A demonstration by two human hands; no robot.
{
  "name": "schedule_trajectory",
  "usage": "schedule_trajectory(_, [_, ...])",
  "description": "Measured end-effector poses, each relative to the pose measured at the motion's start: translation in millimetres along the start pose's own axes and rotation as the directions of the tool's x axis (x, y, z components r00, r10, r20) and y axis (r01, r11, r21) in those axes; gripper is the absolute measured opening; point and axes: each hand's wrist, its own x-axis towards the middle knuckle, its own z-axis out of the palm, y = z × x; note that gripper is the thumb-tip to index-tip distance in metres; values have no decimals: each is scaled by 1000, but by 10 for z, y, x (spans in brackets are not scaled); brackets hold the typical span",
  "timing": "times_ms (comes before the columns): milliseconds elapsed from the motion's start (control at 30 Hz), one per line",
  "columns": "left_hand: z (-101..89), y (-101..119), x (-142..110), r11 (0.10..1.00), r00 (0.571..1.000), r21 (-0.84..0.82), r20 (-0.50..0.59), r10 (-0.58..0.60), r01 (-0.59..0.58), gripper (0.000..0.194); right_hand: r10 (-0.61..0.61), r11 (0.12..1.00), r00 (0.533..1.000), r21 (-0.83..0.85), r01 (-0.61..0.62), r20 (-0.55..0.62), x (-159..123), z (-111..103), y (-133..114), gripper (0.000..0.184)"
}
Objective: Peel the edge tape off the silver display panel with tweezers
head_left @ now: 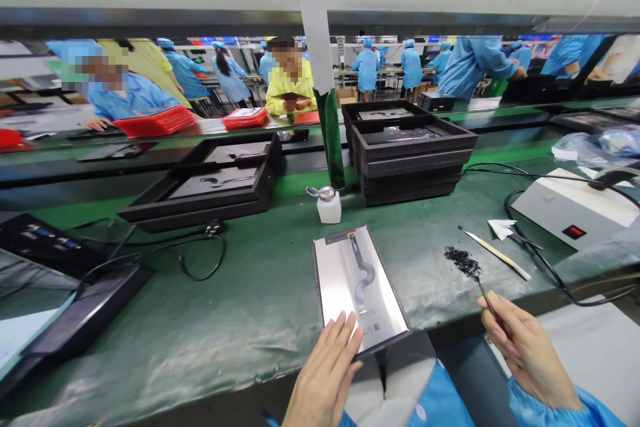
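Note:
My left hand (327,363) lies flat with its fingers stretched out on the lower edge of an LCD display panel (335,280). The panel lies silver back up at the bench's front edge, and a dark flex cable (367,270) curves down its back. Between thumb and fingers of my right hand (523,343) are thin dark tweezers (484,293). Their tip touches a pile of small black scraps (465,261) on the green bench. A pale, pointed stick (497,255) lies just right of the pile.
A white dispenser bottle (329,205) stands behind the panel. Black trays (220,197) with panels sit back left, and more stacked trays (410,173) back right. A white box with a red display (580,210) and cables are at right. Co-workers sit across the bench.

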Motion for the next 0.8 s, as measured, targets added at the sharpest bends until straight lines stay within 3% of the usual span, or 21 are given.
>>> schedule_trajectory(267, [21,-12,-22,1000,1000,17,7,11,-11,43,-27,1000,1000,-6,27,13,42,-70,-11,46])
schedule_trajectory(467, [-1,-15,-13,998,1000,62,16,13,-14,41,-49,995,998,-84,51,25,-60,83,-107,52])
schedule_trajectory(633, [-114,30,193,991,998,124,31,46,-49,28,-64,963,955,-233,136,290,-236,353,-168,52])
schedule_trajectory(800, [-144,108,544,995,989,-99,146,31,-16,18,-53,923,865,-305,233,498,-301,651,-157,49])
